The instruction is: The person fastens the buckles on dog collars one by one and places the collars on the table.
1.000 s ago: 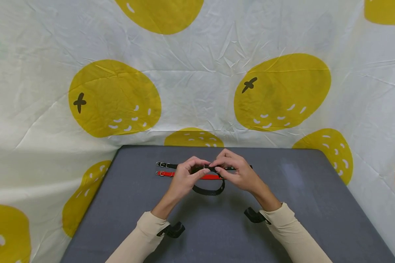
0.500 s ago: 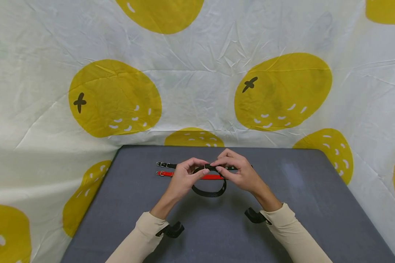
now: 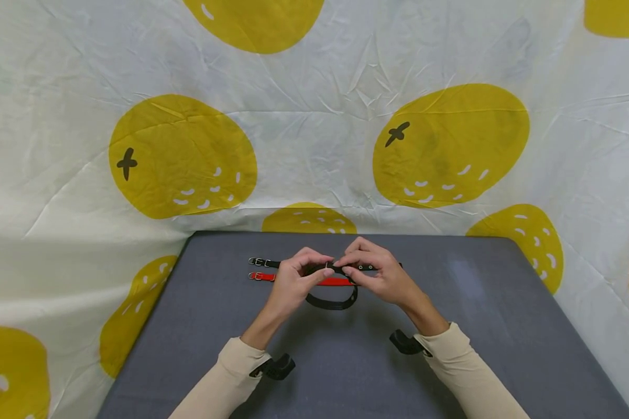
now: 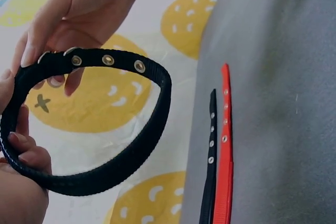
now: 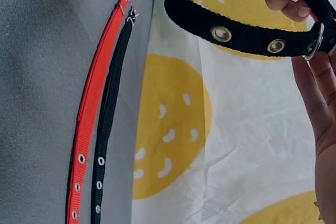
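Bent into a loop, a black pet collar [image 3: 332, 304] with metal eyelets hangs above the table between both hands. My left hand [image 3: 295, 279] pinches it near the metal ring and buckle end. With thumb and fingers, my right hand [image 3: 380, 272] grips the strap just to the right of that spot. In the left wrist view, the looped collar [image 4: 131, 161] shows its eyelets and its woven edge. A metal ring stands on the strap in the right wrist view, beside the fingertips. Fingers partly cover the buckle, so how the strap passes through it is hard to see.
A red collar [image 3: 338, 281] and a second black collar [image 3: 272, 263] lie flat and side by side on the grey table [image 3: 325, 372], beyond and beneath the hands. Behind the table hangs a white cloth [image 3: 314, 151] printed with yellow fruit.
Both hands stay in nearly the same place on the strap. The hanging loop dips a little and then rises slightly. The two collars on the table have not moved.
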A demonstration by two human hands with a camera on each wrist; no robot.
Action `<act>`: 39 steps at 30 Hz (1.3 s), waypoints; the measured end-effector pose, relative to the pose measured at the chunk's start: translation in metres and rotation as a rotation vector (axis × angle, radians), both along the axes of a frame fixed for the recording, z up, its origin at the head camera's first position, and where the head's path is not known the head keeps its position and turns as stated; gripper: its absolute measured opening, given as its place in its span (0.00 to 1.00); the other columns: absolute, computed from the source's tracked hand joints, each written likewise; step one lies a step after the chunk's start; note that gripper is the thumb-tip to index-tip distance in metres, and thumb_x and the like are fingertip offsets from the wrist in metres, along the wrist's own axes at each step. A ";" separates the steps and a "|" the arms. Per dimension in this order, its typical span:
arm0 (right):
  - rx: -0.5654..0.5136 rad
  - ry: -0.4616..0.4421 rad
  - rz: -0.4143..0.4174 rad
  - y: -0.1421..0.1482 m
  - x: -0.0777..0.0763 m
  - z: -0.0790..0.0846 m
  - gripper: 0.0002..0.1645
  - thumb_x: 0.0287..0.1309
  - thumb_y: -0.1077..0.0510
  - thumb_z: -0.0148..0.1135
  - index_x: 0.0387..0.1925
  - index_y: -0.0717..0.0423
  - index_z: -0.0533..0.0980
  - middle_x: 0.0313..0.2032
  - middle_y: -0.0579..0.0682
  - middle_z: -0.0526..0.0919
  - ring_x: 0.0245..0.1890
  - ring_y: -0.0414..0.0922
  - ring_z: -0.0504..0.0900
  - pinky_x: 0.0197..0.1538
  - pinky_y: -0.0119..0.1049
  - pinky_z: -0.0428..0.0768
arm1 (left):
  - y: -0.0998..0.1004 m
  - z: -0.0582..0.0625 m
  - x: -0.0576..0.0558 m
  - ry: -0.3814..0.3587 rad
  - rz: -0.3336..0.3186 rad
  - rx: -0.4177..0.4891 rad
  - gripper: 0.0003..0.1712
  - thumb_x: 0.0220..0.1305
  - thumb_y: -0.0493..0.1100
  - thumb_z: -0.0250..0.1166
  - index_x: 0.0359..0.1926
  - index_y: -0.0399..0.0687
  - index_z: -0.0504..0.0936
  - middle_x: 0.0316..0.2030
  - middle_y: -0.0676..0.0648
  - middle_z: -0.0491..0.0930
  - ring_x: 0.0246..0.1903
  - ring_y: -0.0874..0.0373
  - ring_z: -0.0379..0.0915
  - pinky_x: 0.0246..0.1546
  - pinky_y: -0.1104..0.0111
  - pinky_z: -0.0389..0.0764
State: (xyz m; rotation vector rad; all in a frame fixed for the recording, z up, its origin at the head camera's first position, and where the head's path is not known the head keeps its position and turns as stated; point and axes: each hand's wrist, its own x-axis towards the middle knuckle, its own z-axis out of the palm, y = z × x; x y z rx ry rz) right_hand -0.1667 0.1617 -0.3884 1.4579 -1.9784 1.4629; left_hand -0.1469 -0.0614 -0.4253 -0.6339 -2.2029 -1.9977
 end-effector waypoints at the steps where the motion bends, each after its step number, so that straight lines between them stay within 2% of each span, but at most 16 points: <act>1: -0.003 0.007 0.006 0.000 0.000 -0.001 0.22 0.45 0.85 0.65 0.41 0.66 0.84 0.36 0.56 0.78 0.35 0.44 0.74 0.36 0.37 0.74 | 0.000 0.000 0.000 0.002 0.001 -0.001 0.14 0.62 0.42 0.73 0.49 0.44 0.88 0.42 0.46 0.80 0.35 0.53 0.79 0.36 0.72 0.80; 6: -0.005 0.028 0.017 -0.001 -0.001 -0.001 0.23 0.43 0.85 0.66 0.41 0.67 0.84 0.36 0.57 0.78 0.35 0.45 0.75 0.37 0.37 0.75 | -0.001 0.002 -0.001 -0.003 0.000 -0.007 0.14 0.61 0.41 0.74 0.48 0.46 0.88 0.43 0.46 0.80 0.38 0.53 0.79 0.38 0.71 0.81; 12: -0.010 0.025 -0.041 0.001 0.000 0.003 0.20 0.46 0.84 0.66 0.40 0.67 0.85 0.36 0.57 0.77 0.34 0.46 0.73 0.37 0.32 0.71 | -0.001 0.003 -0.002 -0.044 -0.036 0.023 0.13 0.64 0.39 0.72 0.50 0.45 0.87 0.46 0.44 0.81 0.38 0.53 0.78 0.39 0.72 0.80; 19: -0.028 0.039 -0.016 0.002 -0.003 0.001 0.22 0.42 0.86 0.65 0.40 0.69 0.84 0.36 0.58 0.77 0.34 0.48 0.73 0.39 0.31 0.72 | 0.001 0.004 -0.002 -0.058 -0.004 0.051 0.10 0.63 0.36 0.73 0.45 0.41 0.87 0.44 0.43 0.81 0.40 0.54 0.78 0.39 0.72 0.79; 24: -0.021 0.036 0.010 0.000 -0.004 0.000 0.22 0.43 0.85 0.66 0.41 0.68 0.85 0.37 0.57 0.78 0.35 0.45 0.74 0.36 0.40 0.75 | 0.001 0.003 -0.003 -0.040 -0.013 0.070 0.09 0.61 0.34 0.74 0.43 0.39 0.85 0.44 0.40 0.80 0.42 0.52 0.80 0.43 0.68 0.82; 28: 0.007 -0.042 -0.015 0.000 0.000 0.000 0.21 0.48 0.82 0.67 0.44 0.67 0.82 0.39 0.57 0.79 0.35 0.44 0.79 0.35 0.39 0.80 | 0.000 0.003 -0.002 -0.060 -0.028 0.061 0.11 0.63 0.38 0.73 0.44 0.42 0.83 0.44 0.43 0.82 0.42 0.52 0.80 0.45 0.67 0.82; 33: 0.050 -0.161 -0.084 -0.001 0.004 0.001 0.20 0.54 0.77 0.69 0.49 0.65 0.80 0.42 0.56 0.82 0.40 0.46 0.83 0.43 0.38 0.85 | 0.000 0.002 -0.001 -0.122 -0.025 0.089 0.11 0.67 0.41 0.70 0.46 0.41 0.81 0.41 0.45 0.81 0.37 0.54 0.78 0.41 0.68 0.81; 36: 0.069 -0.180 -0.102 -0.004 0.006 0.001 0.20 0.54 0.75 0.71 0.50 0.65 0.81 0.43 0.57 0.82 0.40 0.47 0.83 0.43 0.38 0.85 | 0.001 0.002 0.000 -0.139 -0.037 0.102 0.12 0.68 0.42 0.69 0.47 0.40 0.79 0.40 0.46 0.81 0.36 0.55 0.77 0.41 0.68 0.80; 39: 0.083 -0.171 -0.107 -0.008 0.007 0.002 0.19 0.54 0.73 0.72 0.49 0.65 0.81 0.43 0.58 0.82 0.38 0.48 0.82 0.41 0.38 0.84 | 0.003 0.002 0.000 -0.126 -0.070 0.104 0.12 0.69 0.41 0.68 0.47 0.39 0.78 0.41 0.46 0.80 0.39 0.55 0.78 0.42 0.68 0.79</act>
